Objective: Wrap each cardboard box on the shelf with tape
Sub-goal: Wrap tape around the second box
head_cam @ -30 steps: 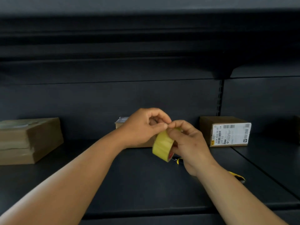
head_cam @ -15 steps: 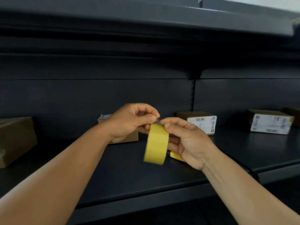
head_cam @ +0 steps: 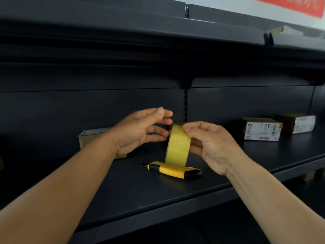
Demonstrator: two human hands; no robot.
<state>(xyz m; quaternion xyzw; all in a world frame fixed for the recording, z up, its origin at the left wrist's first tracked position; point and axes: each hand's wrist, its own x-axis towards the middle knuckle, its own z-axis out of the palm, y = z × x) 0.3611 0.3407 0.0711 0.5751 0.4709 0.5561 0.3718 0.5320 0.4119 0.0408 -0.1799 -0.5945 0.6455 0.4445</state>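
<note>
My right hand (head_cam: 212, 147) grips a yellow tape roll (head_cam: 178, 147) upright above the dark shelf (head_cam: 158, 199), thumb on its top edge and fingers at its far side. My left hand (head_cam: 139, 131) is at the roll's left side with fingers nearly straight, the lower fingertips touching the roll and the thumb and forefinger apart above it. One cardboard box (head_cam: 91, 138) stands behind my left wrist, partly hidden. Two labelled cardboard boxes (head_cam: 260, 129) (head_cam: 299, 123) sit farther right on the shelf.
A yellow and black utility knife (head_cam: 174, 170) lies on the shelf just below the roll. Another shelf overhangs close above. The shelf's front edge runs diagonally below my forearms, and a lower shelf level is dim beneath.
My left hand has let go of its pinch at the roll's top and spread its fingers. The view has swung so the boxes sit farther right, and the knife now shows fully.
</note>
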